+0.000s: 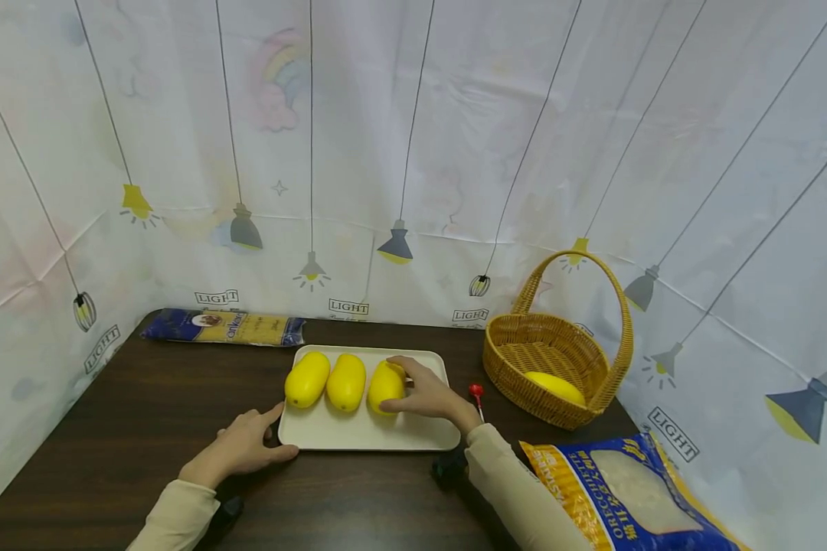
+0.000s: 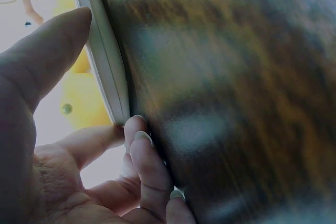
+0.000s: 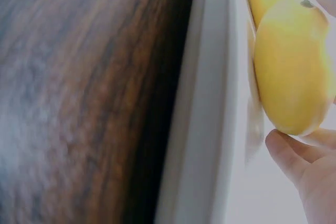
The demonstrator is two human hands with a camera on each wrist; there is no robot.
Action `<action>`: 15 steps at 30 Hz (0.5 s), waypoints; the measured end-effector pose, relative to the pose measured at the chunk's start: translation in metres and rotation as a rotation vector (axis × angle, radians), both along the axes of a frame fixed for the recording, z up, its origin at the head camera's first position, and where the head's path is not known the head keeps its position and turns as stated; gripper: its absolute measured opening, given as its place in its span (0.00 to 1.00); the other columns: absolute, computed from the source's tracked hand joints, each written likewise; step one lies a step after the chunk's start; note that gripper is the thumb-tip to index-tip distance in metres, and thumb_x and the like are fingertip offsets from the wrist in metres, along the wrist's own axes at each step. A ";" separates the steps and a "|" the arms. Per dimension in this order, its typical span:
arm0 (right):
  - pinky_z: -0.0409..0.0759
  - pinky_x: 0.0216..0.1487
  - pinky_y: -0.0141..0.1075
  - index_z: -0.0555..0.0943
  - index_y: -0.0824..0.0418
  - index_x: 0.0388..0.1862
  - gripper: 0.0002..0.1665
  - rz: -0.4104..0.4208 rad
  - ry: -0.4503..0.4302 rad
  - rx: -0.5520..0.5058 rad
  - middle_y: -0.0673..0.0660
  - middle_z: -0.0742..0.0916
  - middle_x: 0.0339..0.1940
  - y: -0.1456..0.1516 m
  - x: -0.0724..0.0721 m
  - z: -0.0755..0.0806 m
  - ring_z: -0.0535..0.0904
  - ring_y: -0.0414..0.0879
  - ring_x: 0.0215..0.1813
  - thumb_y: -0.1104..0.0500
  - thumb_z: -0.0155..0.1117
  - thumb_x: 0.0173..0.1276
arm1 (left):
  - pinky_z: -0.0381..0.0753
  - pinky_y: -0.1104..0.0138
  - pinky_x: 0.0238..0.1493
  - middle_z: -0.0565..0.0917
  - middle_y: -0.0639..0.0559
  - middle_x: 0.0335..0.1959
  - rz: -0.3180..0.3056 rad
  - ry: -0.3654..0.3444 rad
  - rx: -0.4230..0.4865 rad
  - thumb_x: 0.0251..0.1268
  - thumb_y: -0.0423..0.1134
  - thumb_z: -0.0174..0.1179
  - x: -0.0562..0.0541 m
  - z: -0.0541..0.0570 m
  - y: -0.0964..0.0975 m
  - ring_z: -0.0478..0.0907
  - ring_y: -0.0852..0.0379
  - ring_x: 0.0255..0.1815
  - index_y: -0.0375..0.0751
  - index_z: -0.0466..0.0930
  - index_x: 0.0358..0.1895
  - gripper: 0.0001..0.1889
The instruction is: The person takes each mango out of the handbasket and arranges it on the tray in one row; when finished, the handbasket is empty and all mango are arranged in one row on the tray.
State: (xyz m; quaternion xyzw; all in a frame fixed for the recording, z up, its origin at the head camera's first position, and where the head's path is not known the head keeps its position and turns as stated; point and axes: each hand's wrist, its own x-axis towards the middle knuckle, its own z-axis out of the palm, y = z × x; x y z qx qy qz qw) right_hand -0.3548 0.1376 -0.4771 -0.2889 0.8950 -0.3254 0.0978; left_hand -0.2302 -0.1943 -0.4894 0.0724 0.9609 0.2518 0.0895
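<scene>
The left hand (image 1: 243, 444), thumb and fingers spread, touched the cream tray (image 1: 365, 438) at its near left corner. The right hand (image 1: 429, 392) gripped the rightmost yellow fruit (image 1: 384, 385) end to end, the fruit left of its palm. Judged progress: three on the tray, counting the middle fruit (image 1: 346, 383) and leftmost fruit (image 1: 307, 380); a fourth fruit (image 1: 555, 387) was outstanding, inside the wicker basket (image 1: 520, 394), right of that hand.

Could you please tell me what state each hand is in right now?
Left hand: open, touching the edge of the tray.
Right hand: holding the rightmost yellow fruit on the tray.
</scene>
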 end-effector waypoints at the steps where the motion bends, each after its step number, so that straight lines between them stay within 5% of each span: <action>1: 0.73 0.71 0.50 0.65 0.54 0.76 0.52 -0.002 -0.002 0.005 0.57 0.71 0.76 0.001 0.000 0.000 0.71 0.54 0.74 0.40 0.76 0.57 | 0.72 0.44 0.39 0.79 0.46 0.39 0.001 0.002 0.001 0.56 0.63 0.69 0.000 0.000 0.000 0.74 0.51 0.40 0.41 0.60 0.78 0.51; 7: 0.70 0.73 0.51 0.62 0.53 0.78 0.56 -0.010 -0.018 0.032 0.56 0.69 0.78 0.008 -0.002 0.007 0.69 0.56 0.76 0.37 0.75 0.56 | 0.71 0.45 0.39 0.78 0.47 0.38 -0.001 0.001 -0.002 0.56 0.63 0.69 -0.001 -0.001 -0.001 0.73 0.52 0.39 0.41 0.60 0.78 0.51; 15: 0.71 0.71 0.56 0.61 0.50 0.79 0.54 -0.092 0.010 0.068 0.56 0.68 0.79 0.028 -0.006 0.035 0.68 0.59 0.77 0.34 0.71 0.60 | 0.73 0.40 0.41 0.79 0.46 0.40 -0.005 -0.002 -0.005 0.56 0.64 0.69 0.000 0.000 0.000 0.76 0.50 0.42 0.40 0.60 0.78 0.51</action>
